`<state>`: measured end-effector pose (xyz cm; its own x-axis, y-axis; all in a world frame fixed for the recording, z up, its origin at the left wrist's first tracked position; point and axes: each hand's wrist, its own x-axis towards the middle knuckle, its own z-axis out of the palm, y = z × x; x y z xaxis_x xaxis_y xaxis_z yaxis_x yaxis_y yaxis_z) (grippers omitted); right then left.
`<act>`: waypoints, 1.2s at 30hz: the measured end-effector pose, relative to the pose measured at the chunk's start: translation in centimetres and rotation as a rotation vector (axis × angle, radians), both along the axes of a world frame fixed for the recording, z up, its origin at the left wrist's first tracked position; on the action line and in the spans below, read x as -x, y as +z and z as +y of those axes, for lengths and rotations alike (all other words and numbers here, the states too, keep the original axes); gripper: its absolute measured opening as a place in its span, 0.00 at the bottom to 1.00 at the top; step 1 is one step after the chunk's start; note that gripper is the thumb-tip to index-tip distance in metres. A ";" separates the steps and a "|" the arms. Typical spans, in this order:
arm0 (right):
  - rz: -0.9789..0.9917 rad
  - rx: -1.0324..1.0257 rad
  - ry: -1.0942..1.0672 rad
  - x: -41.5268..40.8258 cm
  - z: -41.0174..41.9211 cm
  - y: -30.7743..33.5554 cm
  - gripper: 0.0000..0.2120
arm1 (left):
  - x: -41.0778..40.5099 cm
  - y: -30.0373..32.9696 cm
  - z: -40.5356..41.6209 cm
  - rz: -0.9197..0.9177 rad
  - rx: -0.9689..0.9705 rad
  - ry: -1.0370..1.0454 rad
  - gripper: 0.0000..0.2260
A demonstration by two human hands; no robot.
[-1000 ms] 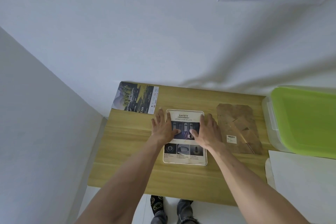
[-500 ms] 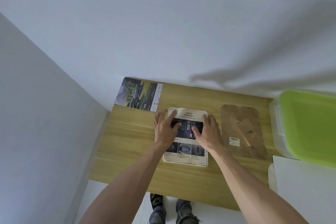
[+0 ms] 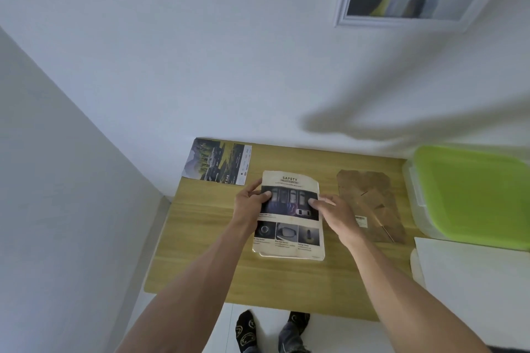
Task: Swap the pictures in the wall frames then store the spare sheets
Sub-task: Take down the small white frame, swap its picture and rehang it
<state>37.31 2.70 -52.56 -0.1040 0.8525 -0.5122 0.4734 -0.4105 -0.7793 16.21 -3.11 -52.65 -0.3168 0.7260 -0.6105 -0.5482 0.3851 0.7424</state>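
Both arms are bare from the wrist to the bottom edge of the view, with no sleeve, watch, bracelet or ring to be seen on either. The left hand [image 3: 250, 201] and right hand [image 3: 334, 213] wear no gloves. Below the near edge of the wooden table [image 3: 200, 238], two feet stand on the pale floor in dark socks [image 3: 246, 334] printed with yellowish smiley-face outlines. Above the socks, near the bottom edge, a little grey-blue trouser cuff [image 3: 289, 337] shows.
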 end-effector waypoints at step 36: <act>0.022 0.092 -0.145 -29.5 -8.7 1.4 0.21 | -25.9 1.3 -4.0 0.396 -0.010 -0.844 0.39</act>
